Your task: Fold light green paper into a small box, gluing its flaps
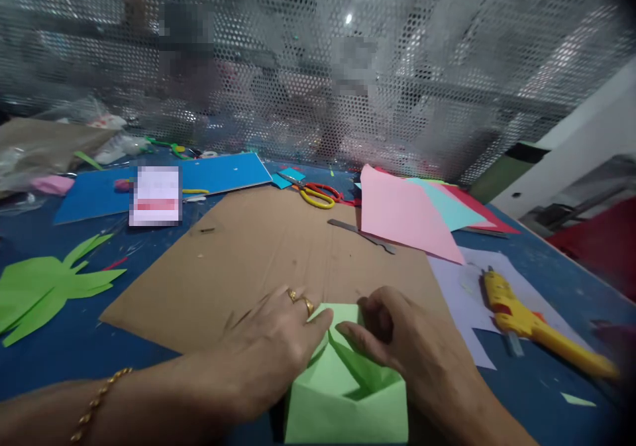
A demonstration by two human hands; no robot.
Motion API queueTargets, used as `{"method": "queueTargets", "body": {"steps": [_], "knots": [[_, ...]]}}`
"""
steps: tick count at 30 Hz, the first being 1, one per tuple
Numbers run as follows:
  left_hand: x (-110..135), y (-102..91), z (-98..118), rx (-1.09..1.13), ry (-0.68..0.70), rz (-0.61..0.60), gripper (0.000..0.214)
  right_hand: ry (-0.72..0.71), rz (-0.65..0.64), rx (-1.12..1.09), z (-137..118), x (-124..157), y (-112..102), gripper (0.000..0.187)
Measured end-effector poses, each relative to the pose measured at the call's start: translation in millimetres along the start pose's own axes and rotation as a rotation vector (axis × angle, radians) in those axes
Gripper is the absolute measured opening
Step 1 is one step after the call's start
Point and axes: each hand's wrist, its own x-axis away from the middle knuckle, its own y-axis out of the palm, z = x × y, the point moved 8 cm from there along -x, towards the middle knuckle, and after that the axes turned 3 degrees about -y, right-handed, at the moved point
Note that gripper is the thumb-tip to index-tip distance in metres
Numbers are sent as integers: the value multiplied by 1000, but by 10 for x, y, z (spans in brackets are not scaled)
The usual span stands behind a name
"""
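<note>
A light green folded paper (342, 393) lies at the near edge of a brown cardboard sheet (258, 254). My left hand (271, 346), with two gold rings, rests on the paper's upper left part, fingers bent and pressing it down. My right hand (397, 340) pinches the paper's upper right fold between thumb and curled fingers. Both hands touch the same sheet, which shows creases forming a pocket shape.
Yellow-handled scissors (318, 194) and a metal ruler (360, 234) lie beyond the cardboard. Pink, cyan and red paper sheets (407, 211) sit at right, a yellow glue gun (527, 323) near right. Green cut leaf shapes (44, 287) lie left, blue card (218, 174) behind. Perforated metal screen at the back.
</note>
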Motion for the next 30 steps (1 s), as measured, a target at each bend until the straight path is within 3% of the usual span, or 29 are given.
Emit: {"method": "queueTargets", "body": {"steps": [9, 13, 22, 26, 30], "knots": [[22, 95, 74, -87, 84, 42, 27, 147, -115, -283, 3, -30, 46, 12], [62, 147, 103, -104, 116, 15, 30, 113, -78, -247, -9, -38, 35, 13], [107, 102, 260, -187, 210, 18, 39, 94, -150, -251, 10, -102, 65, 11], [96, 41, 312, -174, 271, 18, 37, 77, -110, -257, 12, -125, 55, 13], [34, 28, 238, -146, 206, 9, 32, 27, -23, -351, -30, -124, 24, 6]]}}
